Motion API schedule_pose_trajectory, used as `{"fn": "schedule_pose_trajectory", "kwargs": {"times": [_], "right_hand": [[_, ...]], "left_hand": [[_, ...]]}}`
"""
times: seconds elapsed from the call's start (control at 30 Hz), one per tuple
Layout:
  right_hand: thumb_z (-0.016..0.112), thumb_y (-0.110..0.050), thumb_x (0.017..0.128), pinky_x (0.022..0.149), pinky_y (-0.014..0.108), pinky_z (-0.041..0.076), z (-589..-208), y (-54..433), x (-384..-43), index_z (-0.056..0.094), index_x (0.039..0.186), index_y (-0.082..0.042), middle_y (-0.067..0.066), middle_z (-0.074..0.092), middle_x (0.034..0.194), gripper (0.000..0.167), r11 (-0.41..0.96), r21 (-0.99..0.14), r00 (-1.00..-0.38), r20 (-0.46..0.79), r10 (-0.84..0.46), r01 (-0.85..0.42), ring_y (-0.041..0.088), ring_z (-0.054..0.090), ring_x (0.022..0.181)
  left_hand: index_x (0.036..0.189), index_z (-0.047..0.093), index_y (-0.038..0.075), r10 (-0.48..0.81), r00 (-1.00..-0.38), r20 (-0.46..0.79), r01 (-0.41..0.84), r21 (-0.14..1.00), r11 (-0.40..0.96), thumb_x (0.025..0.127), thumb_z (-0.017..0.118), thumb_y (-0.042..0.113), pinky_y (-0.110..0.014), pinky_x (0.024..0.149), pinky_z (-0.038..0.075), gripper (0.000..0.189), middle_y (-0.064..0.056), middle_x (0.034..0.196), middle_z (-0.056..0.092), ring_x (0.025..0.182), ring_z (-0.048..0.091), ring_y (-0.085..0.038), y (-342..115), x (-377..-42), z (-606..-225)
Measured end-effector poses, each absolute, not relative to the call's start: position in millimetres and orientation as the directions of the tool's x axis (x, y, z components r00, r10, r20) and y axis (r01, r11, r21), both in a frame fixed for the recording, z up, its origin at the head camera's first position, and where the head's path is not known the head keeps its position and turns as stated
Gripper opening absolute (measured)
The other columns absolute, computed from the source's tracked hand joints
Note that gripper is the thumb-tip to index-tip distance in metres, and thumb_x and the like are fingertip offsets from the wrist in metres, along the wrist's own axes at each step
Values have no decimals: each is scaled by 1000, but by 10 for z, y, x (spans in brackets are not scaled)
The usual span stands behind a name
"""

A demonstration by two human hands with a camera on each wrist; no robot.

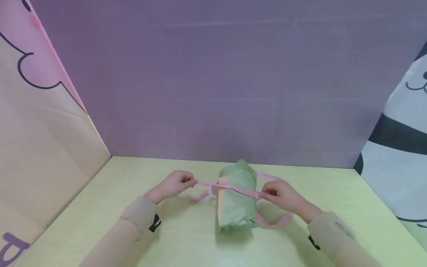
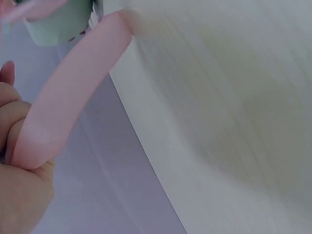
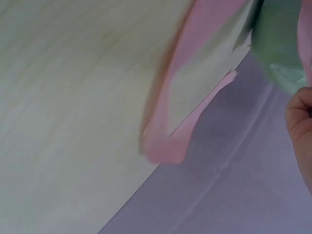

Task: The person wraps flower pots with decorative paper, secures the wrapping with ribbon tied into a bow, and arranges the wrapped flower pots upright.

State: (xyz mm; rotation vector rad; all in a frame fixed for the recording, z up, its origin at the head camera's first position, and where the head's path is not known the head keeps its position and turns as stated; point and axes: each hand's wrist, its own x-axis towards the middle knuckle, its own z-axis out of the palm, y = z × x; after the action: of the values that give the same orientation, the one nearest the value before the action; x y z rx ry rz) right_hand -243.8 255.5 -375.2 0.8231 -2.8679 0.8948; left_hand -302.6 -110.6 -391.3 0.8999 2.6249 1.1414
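A bundle wrapped in green paper [image 1: 238,211], with a peach-coloured strip [image 1: 221,209] along its left side, lies on the table. A pink ribbon [image 1: 247,191] crosses over its top, drawn out to both sides and twisted midway. My left hand [image 1: 174,184] pinches the ribbon left of the bundle; in the left wrist view a wide tail of it trails from the curled fingers [image 2: 14,117]. On the right, close beside the paper, my right hand [image 1: 283,193] pinches the other part. A loose ribbon loop [image 3: 168,151] hangs below that hand in the right wrist view.
The pale yellow table [image 1: 186,241] reaches back to a purple backdrop [image 1: 213,81]. Printed panels stand on both sides, a pink and cream one [image 1: 50,141] at left and one with a panda figure [image 1: 400,167] at right.
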Motion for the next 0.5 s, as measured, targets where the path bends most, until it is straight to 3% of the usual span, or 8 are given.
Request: {"fn": "schedule_pose_trajectory", "kwargs": {"times": [0.1,0.3,0.4,0.5], "right_hand": [[65,-20,89,52,19,37,-3751,2693,-2411,64,74,-10,-12,45,59,18,695,-559,-874,122,-471,-452,-1,38,56],[68,-17,87,50,18,32,-3701,2899,-2384,57,68,-14,-12,37,57,22,752,-521,-899,74,-431,-404,-1,32,53],[64,-12,87,49,21,32,-3655,2969,-2389,57,68,-10,-9,41,57,20,816,-499,-950,47,-310,-291,3,34,51],[57,-8,89,51,22,36,-3626,3054,-2400,62,80,2,-6,51,63,15,781,-614,-991,5,-137,-111,6,39,54]], "left_hand": [[75,61,0,594,-801,73,460,709,535,95,57,19,-20,54,32,28,8,57,38,53,33,-6,-1206,-3021,-3928],[78,64,-1,605,-796,8,420,728,543,95,57,19,-21,54,33,27,7,58,41,53,33,-6,-1296,-3016,-3961],[80,65,0,618,-786,-6,418,732,538,95,57,18,-22,54,33,25,6,58,43,52,34,-7,-1283,-3010,-3957],[80,65,0,624,-781,-11,418,733,536,95,57,17,-22,53,33,24,4,59,46,52,34,-7,-1260,-3002,-3955]]}}
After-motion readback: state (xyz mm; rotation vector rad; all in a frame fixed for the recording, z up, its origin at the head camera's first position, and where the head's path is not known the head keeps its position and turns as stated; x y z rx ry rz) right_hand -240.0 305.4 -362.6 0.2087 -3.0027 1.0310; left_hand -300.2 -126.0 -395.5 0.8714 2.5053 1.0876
